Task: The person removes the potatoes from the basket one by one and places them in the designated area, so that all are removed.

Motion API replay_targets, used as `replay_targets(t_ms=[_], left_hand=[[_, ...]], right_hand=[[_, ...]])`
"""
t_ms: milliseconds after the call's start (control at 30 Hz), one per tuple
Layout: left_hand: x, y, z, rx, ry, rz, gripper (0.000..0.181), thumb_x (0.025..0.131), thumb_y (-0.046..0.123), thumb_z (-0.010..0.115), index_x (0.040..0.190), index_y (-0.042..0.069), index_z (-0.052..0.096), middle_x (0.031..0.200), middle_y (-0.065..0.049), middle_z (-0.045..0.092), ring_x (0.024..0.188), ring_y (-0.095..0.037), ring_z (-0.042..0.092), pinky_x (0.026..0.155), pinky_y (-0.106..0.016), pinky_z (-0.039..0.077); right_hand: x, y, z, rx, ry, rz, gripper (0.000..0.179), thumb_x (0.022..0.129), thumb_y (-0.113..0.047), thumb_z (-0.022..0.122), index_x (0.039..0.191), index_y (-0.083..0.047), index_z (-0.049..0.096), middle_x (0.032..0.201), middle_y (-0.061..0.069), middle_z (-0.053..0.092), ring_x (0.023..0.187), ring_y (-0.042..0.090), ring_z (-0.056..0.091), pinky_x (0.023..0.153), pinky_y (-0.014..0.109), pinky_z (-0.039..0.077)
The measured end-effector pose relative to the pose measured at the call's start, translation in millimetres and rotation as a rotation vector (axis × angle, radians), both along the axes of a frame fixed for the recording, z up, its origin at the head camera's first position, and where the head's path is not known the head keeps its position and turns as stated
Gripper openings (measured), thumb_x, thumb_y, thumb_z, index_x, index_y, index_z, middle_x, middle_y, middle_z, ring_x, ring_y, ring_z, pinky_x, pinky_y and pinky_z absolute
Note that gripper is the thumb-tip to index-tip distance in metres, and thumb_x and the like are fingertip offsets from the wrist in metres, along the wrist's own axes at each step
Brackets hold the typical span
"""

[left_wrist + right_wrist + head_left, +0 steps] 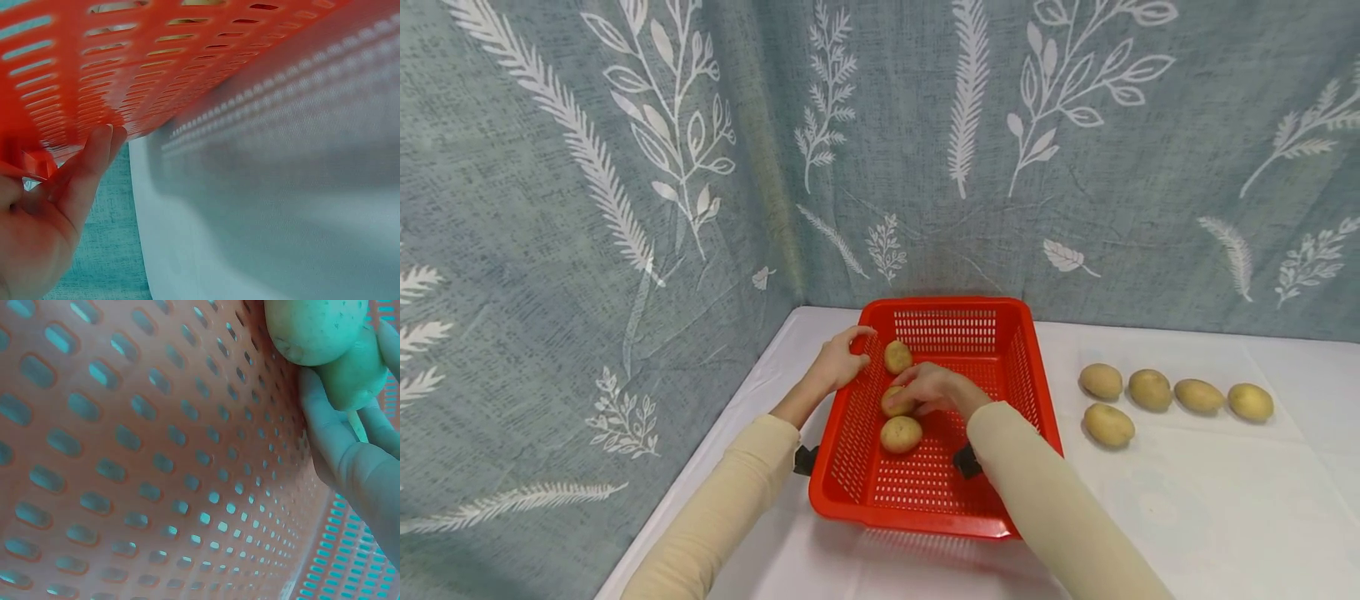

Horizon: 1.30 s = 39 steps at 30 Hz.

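A red plastic basket point(947, 523) with slotted walls holds three potatoes along its left side. My right hand point(936, 389) reaches inside and grips the middle potato point(895, 402). In the right wrist view, fingers and thumb surround that potato point(356, 378), which touches the nearer potato point(315, 328). Farther back lies another potato point(898, 357), and the nearest one point(901, 434) rests on the basket floor. My left hand point(838, 360) holds the left rim, its fingers point(94, 153) against the outer wall in the left wrist view.
Several potatoes lie right of the basket: a row with one potato point(1150, 390) in it, and another potato point(1108, 425) in front. All stand on a white-covered table point(1210, 517). A patterned grey-green curtain point(917, 167) borders the back and left.
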<state>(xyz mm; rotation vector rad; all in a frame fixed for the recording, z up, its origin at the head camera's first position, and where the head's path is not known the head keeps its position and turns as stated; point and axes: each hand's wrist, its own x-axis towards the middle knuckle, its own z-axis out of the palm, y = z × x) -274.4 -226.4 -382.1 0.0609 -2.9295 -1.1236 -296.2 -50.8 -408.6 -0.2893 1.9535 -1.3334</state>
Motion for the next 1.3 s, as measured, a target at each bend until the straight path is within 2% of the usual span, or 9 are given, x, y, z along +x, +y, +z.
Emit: replay_targets(t_ms=[233,567,867,1167,1300], left_hand=[[0.6,-1.0,-0.8,0.015,0.012,0.000,0.046,0.089,0.002,0.054,0.135,0.011,0.052,0.127,-0.019,0.054,0.090,-0.028,0.054,0.075,-0.037,0.049],[1.9,-1.2,-1.2,0.014,0.016,0.000,0.046,0.089,0.002,0.055,0.134,0.011,0.052,0.126,-0.020,0.055,0.092,-0.028,0.055,0.077,-0.038,0.049],[0.0,-1.8,-0.5,0.008,0.002,-0.001,0.046,0.089,0.003,0.055,0.134,0.011,0.052,0.126,-0.020,0.054,0.087,-0.027,0.054,0.074,-0.036,0.048],[0.7,0.3,0.8,0.009,-0.003,-0.008,0.047,0.089,0.002,0.054,0.135,0.011,0.052,0.125,-0.020,0.054,0.083,-0.026,0.054,0.069,-0.034,0.048],[0.9,0.3,0.7,0.006,-0.011,-0.009,0.047,0.090,0.002,0.054,0.136,0.011,0.050,0.126,-0.020,0.054,0.084,-0.026,0.055,0.070,-0.035,0.049]], right_hand=[[-2.5,3.5,0.2,-0.043,-0.003,-0.061,0.042,0.085,-0.008,0.070,0.121,0.006,0.052,0.110,0.015,0.057,0.101,0.028,0.057,0.088,0.043,0.049],[-4.3,7.9,8.3,-0.079,-0.004,-0.122,0.041,0.084,-0.010,0.072,0.117,0.003,0.053,0.107,0.014,0.057,0.097,0.028,0.059,0.085,0.042,0.050],[-5.0,16.5,24.7,-0.109,0.005,-0.135,0.046,0.086,-0.008,0.070,0.125,0.008,0.052,0.107,0.015,0.059,0.096,0.026,0.059,0.087,0.042,0.049],[-11.5,43.4,53.1,-0.117,0.003,-0.137,0.045,0.089,-0.015,0.067,0.128,0.004,0.053,0.124,0.015,0.053,0.109,0.029,0.051,0.093,0.042,0.045],[-13.4,53.2,63.5,-0.132,0.009,-0.136,0.046,0.089,-0.015,0.067,0.129,0.004,0.053,0.126,0.016,0.050,0.110,0.029,0.049,0.094,0.042,0.045]])
